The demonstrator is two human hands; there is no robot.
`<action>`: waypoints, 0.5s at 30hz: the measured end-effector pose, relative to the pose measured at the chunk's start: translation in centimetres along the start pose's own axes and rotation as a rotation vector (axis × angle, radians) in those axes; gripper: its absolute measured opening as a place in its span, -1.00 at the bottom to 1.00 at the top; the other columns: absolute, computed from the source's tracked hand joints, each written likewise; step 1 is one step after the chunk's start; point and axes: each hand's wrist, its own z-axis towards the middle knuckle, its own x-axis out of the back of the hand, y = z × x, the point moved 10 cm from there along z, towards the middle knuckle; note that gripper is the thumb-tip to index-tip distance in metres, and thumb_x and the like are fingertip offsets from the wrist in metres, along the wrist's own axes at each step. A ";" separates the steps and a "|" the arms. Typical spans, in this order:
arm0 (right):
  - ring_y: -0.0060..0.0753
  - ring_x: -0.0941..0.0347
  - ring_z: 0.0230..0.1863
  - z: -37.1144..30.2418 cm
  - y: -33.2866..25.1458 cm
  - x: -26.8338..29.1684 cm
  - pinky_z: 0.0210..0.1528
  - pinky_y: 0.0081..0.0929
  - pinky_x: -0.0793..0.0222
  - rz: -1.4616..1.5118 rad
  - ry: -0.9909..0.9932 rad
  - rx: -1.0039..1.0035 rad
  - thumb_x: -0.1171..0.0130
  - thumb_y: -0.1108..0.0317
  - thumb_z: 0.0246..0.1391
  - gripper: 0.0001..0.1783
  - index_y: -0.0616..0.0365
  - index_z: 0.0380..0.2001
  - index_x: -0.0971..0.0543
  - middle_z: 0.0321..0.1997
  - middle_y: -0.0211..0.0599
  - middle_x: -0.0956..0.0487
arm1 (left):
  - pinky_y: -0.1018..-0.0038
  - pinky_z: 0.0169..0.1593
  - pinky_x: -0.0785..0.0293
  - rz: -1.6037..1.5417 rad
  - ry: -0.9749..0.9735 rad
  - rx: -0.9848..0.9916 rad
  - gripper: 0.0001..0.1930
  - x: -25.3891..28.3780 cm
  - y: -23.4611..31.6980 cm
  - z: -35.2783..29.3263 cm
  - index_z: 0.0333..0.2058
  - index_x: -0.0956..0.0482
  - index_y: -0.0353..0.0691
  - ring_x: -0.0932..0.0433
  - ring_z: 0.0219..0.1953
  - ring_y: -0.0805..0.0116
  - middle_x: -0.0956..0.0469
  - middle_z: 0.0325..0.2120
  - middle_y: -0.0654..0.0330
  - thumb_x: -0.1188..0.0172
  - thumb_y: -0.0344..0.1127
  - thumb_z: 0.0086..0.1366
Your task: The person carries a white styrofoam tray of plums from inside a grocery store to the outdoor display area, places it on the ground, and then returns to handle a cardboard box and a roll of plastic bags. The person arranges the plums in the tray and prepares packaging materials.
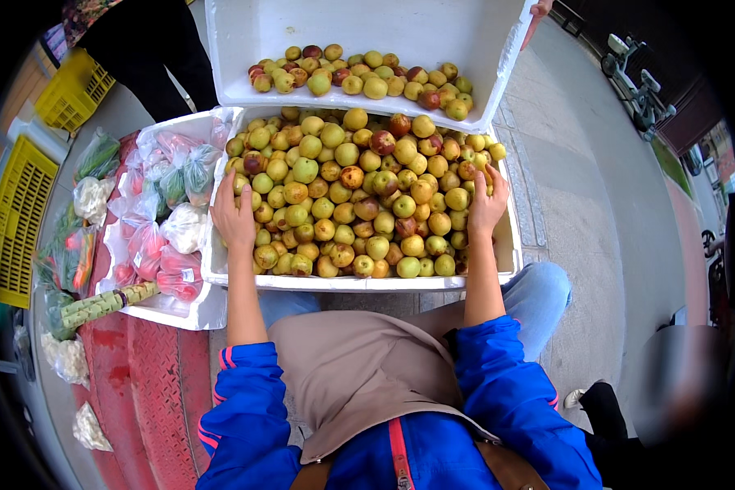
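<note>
Both my hands, left (235,214) and right (487,202), lie open, gripping nothing, on the fruit (359,196); shove carelessly and some could spill over the box (347,282) rim.

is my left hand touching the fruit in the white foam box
Touching. The head view shows the left hand lying palm-down on the green-yellow fruit at the left side of the white foam box, no gap visible.

- Fruit (359,196): yellow-green, many blotched red-brown.
- Box (351,282): white foam.
- Lid (367,24): white, same mixed fruit.
- Sleeves (510,392): bright blue, pink stripes at the cuffs.
- Apron (351,376): plain tan.
- Jeans (543,294): light blue.
- Crates (20,220): yellow lattice.
- Bags (159,253): clear, red and green produce inside.
- Ramp (151,376): red, diamond-tread pattern.
- Pavement (596,204): grey.
</note>
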 end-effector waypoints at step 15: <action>-0.02 -0.11 0.09 11.3 4.7 -11.9 0.15 -0.27 -0.01 -0.139 -0.520 0.100 -0.04 -0.04 -0.15 -0.54 -0.09 -0.18 -0.53 0.06 -0.09 -0.29 | 0.34 -0.03 -0.19 -0.071 0.100 -0.007 -0.73 0.1 -0.1 0.3 -0.19 -0.41 -0.28 -0.37 -0.17 0.16 -0.41 -0.23 0.08 0.00 -0.28 0.15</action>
